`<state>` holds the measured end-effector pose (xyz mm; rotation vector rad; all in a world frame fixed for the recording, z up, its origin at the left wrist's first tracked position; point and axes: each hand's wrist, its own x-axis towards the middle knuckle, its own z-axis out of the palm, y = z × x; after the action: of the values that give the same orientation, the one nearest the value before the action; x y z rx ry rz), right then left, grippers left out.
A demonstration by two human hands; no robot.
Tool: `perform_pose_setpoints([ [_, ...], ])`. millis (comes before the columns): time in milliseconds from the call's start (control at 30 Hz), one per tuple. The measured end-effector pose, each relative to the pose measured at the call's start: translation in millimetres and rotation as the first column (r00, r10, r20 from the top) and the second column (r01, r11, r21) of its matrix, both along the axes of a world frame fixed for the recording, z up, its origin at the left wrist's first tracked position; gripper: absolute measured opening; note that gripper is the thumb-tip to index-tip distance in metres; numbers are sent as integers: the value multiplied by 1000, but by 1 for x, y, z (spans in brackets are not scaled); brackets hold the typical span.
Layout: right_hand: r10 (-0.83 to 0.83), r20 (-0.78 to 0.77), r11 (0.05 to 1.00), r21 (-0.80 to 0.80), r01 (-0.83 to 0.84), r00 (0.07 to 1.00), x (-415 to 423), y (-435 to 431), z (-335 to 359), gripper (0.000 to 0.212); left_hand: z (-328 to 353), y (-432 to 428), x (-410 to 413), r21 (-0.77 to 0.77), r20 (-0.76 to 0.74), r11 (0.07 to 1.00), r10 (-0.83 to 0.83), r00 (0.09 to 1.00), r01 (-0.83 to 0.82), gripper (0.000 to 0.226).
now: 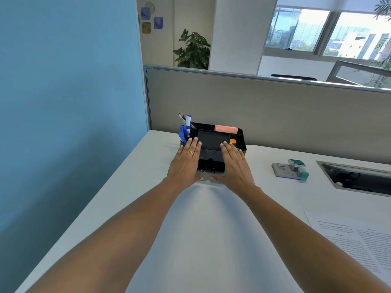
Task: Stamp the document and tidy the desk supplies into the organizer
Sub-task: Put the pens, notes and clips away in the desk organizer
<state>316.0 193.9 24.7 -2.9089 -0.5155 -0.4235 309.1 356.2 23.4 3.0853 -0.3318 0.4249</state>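
A black desk organizer (218, 132) stands at the far side of the white desk, against the partition. Blue markers (186, 127) stand in its left slot, pink sticky notes (225, 129) at its back, an orange item (233, 141) on its right. My left hand (186, 163) and my right hand (233, 162) lie flat on its two sides, thumbs curled around the front of its small drawer (210, 166), which is pulled out. A stamp pad (283, 170) with a green-capped stamp (299, 168) on it sits to the right. The printed document (359, 240) lies near right.
A recessed cable tray (357, 178) is cut into the desk at the right. A grey partition (264, 108) closes the back and a blue wall (69, 102) the left. The desk's left edge runs diagonally toward me.
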Motion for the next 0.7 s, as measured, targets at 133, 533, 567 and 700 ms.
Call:
perform_pose_setpoints([
  [133, -14, -33, 999, -49, 12, 999, 2, 0, -5, 92, -1, -3, 6, 43, 6, 999, 9, 1000, -9, 93],
  [533, -51, 139, 999, 18, 49, 989, 11, 5, -16, 74, -13, -7, 16, 127, 172, 990, 46, 984, -68, 71],
  [567, -63, 161, 998, 2, 64, 985, 13, 6, -18, 73, -15, -8, 16, 142, 179, 987, 52, 982, -79, 71],
  [700, -117, 309, 990, -36, 134, 944, 22, 9, -27, 73, -24, -7, 18, 207, 303, 967, 80, 950, -147, 73],
])
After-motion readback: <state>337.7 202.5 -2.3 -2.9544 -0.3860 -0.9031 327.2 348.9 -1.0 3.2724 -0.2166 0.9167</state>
